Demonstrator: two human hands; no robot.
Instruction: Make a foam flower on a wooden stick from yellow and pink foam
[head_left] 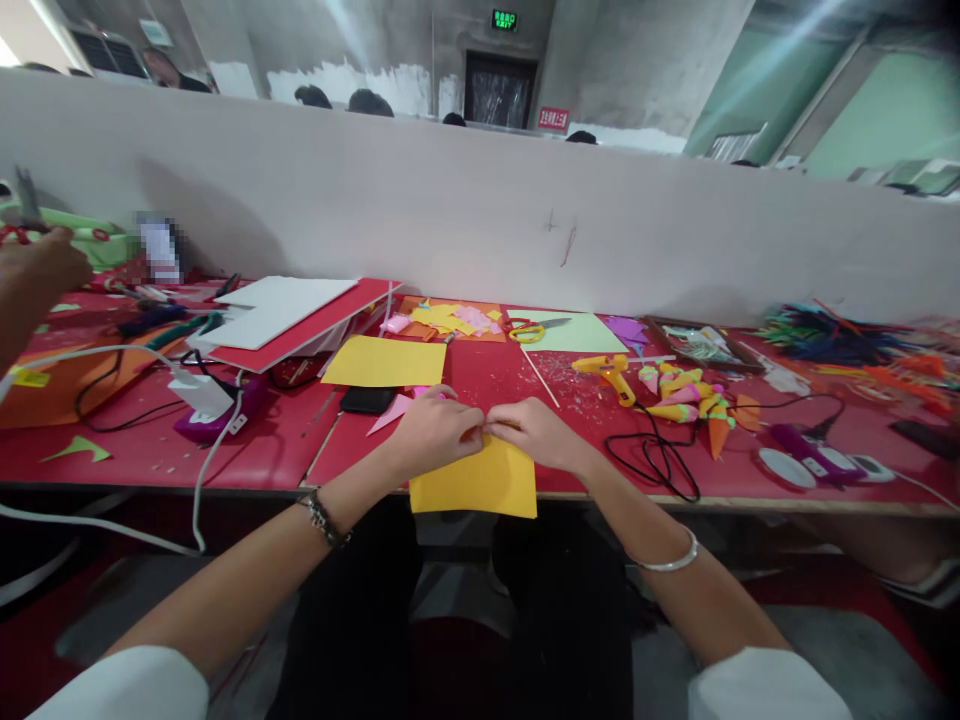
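Both my hands meet at the top edge of a yellow sheet (474, 484), which hangs over the table's front edge. My left hand (436, 430) pinches the sheet's upper edge from the left, fingers curled. Close beside it, my right hand (536, 432) pinches the same edge, its fingertips almost touching the left ones. The bit between the fingertips is too small to make out. Behind my left hand lie a second yellow sheet (386, 360), a black flat object (367, 400) and a pink paper piece (390, 412).
Scissors (536, 330) lie on a pale green sheet (581, 333). To the right are a yellow glue gun (609, 373), its black cable (652, 455) and small colourful cones (686, 392). White boards (292, 300) lie left, near a power strip (217, 415). Another person's hand (45, 265) shows far left.
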